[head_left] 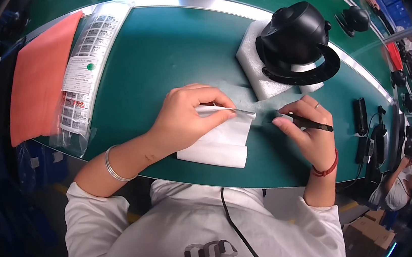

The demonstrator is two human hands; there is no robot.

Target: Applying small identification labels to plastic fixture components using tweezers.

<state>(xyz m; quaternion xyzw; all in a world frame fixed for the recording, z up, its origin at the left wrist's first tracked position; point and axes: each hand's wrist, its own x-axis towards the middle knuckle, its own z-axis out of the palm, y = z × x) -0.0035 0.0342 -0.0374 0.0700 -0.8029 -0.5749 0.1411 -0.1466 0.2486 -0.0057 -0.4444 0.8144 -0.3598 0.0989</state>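
My left hand (pixel 184 115) pinches the upper edge of a white sheet (pixel 212 150) between thumb and fingers. The sheet's lower edge curls over near the front of the table, and its upper right corner has a thin, see-through strip. In my right hand (pixel 315 134) is a pair of black tweezers (pixel 312 123), gripped between thumb and fingers just right of the sheet. Their tips point left and are too blurred to make out. Beyond my right hand, a rounded black device (pixel 292 35) with a curved arm rests on a white foam block (pixel 251 60).
A green table (pixel 156 48) spreads under everything. At the left lie an orange sheet (pixel 40 79) and a clear plastic bag (pixel 92 65) of printed labels. Black tools with a cord (pixel 373 142) lie at the right. Another black device (pixel 354 20) stands beyond the metal rail.
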